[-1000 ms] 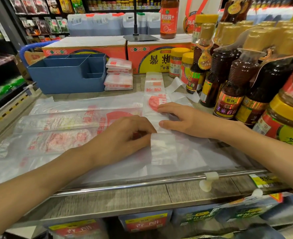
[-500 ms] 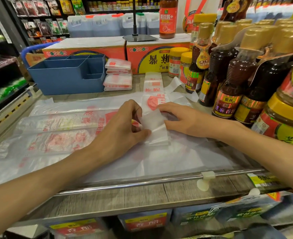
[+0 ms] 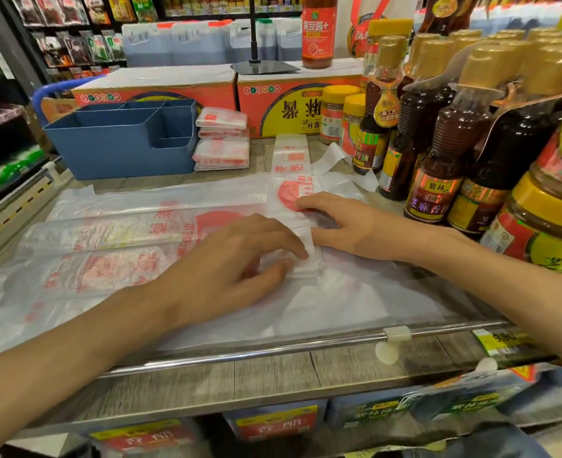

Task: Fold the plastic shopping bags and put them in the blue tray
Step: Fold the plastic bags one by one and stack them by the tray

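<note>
From the head camera, a narrow plastic shopping bag (image 3: 291, 180), folded lengthwise into a strip with red print, runs away from the person across a wooden shelf top (image 3: 273, 375), and its near end is doubled up into a small thick packet. The left hand (image 3: 233, 259) lies over that packet with the fingers bent only a little, the fingertips pressing the fold down flat; nothing is curled round it. The right hand (image 3: 349, 223) rests just beside it on the right, palm down with straight fingers spread across the strip at the red circle, holding it in place. Under both hands lie several flat clear bags (image 3: 107, 259) with red print, spread over the left and middle of the shelf top, reaching to the metal rail (image 3: 273, 350) at its front edge. The blue tray (image 3: 121, 150), divided into compartments, stands at the back left, well apart from the hands; what it holds cannot be seen from here. Just to its right, touching it, sits a small stack of folded bags (image 3: 221, 143). Behind are two orange cartons (image 3: 299, 104), and on the right stand rows of dark sauce bottles (image 3: 438, 160) with gold caps.
</note>
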